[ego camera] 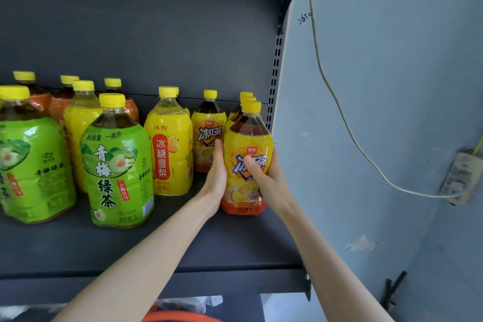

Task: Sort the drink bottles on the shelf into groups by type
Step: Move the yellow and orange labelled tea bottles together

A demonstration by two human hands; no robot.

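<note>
An iced black tea bottle (241, 178) with a yellow-orange label stands at the right end of the dark shelf (183, 248). My left hand (215, 178) presses flat on its left side and my right hand (264, 178) wraps its right side, thumb across the label. Behind it stand more iced black tea bottles (247, 99) and one (208, 133) to their left. A yellow pear drink bottle (170, 146) stands beside those. Two green plum tea bottles (117, 165) (31, 165) stand at the left front.
Another yellow bottle (78, 123) and several orange-labelled bottles (41, 97) stand at the back left. The shelf's slotted upright (274, 78) borders the right end. A grey wall (392, 86) with a hanging cable (339, 112) and a power strip (460, 178) lies to the right.
</note>
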